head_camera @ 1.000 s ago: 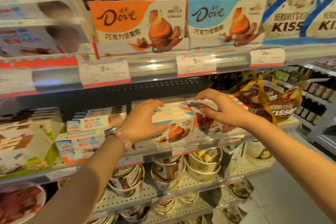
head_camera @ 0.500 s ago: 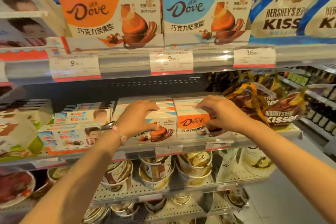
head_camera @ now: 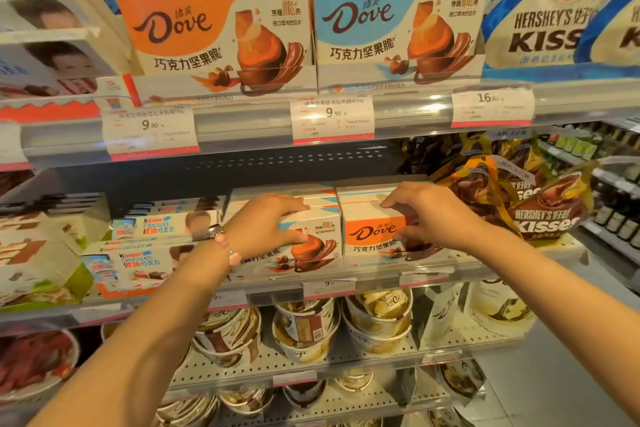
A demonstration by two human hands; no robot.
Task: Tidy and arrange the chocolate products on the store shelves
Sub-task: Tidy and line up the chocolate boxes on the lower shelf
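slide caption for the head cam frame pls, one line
Left hand grips the blue Dove box and right hand the orange Dove box, side by side on the middle shelf.

A shop, in the confectionery aisle. Tiered grey metal shelves (head_camera: pixel 242 121) fronted by clear plastic rails carrying white-and-red paper price tags (head_camera: pixel 332 118). Stocked in repeated facings: orange and blue cardboard Dove chocolate boxes (head_camera: pixel 218 42), blue-and-white Hershey's Kisses bags (head_camera: pixel 547 17), white Kinder chocolate cartons (head_camera: pixel 138 263), stacked cream-coloured Dove tubs (head_camera: pixel 377 319) on the perforated lower shelf (head_camera: pixel 263 369).
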